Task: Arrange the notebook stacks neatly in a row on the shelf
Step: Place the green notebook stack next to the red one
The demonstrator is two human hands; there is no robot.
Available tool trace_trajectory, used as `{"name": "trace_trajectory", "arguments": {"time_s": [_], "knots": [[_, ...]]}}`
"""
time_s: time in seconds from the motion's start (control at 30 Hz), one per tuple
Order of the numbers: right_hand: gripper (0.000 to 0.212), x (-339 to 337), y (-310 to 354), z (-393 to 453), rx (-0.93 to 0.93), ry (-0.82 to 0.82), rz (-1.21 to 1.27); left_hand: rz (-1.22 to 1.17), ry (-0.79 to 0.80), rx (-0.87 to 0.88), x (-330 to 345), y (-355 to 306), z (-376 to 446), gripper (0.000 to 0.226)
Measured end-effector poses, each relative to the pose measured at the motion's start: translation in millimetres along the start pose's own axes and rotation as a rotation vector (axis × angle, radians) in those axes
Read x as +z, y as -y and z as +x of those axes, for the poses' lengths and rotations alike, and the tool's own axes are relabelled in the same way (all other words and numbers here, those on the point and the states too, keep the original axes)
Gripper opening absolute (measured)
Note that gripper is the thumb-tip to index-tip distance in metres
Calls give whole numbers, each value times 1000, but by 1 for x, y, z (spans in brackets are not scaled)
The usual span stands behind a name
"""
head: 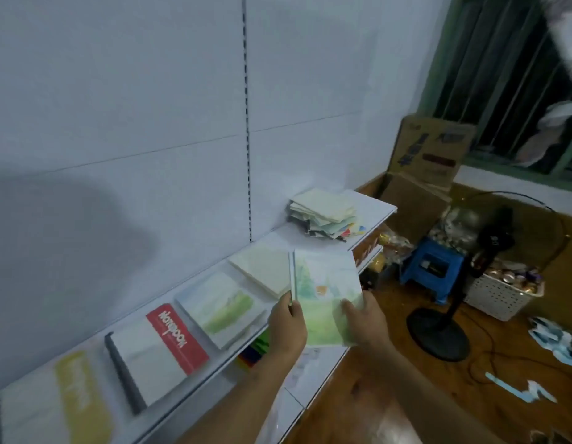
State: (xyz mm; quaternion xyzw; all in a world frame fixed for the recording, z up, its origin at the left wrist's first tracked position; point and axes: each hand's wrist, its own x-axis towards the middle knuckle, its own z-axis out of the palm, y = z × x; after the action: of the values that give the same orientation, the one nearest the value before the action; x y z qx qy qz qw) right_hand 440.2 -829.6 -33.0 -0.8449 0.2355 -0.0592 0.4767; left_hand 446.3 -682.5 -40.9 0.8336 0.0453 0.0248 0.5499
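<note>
Your left hand (288, 325) and right hand (365, 322) each keep a closed grip on the green notebook stack (326, 293); next, lay it on the shelf (371, 209) beside the cream stack (262, 269).

Glossy paper covers on the notebooks (326, 296), a smooth white-painted shelf (371, 203), and a polished wood floor (390, 395).

Two bare arms, no sleeves in sight

The left hand (286, 325) and right hand (366, 322) were uncovered, without gloves, rings or a watch; both forearms ran bare down to the lower edge of the view, slightly blurred.
</note>
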Motion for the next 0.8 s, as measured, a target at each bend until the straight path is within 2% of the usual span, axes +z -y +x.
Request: {"name": "trace_trajectory", "arguments": {"time_s": [0.1, 0.23, 0.4, 0.57, 0.7, 0.8], "knots": [[36, 41, 28, 40, -72, 127, -45, 69, -159, -21, -14, 26, 46, 33], [33, 96, 55, 67, -233, 360, -98, 144, -357, -179, -40, 58, 80, 31], [35, 156, 71, 95, -393, 621, -173, 32, -554, -395, -65, 68, 91, 45], [40, 199, 72, 99, -410, 738, -267, 71, -548, -463, -65, 81, 80, 45], [41, 213, 65, 93, -505, 704, -439, 253, -484, -508, -59, 86, 68, 55], [44, 215, 64, 87, -586, 640, -553, 276, -419, -511, -54, 84, 63, 58]]}}
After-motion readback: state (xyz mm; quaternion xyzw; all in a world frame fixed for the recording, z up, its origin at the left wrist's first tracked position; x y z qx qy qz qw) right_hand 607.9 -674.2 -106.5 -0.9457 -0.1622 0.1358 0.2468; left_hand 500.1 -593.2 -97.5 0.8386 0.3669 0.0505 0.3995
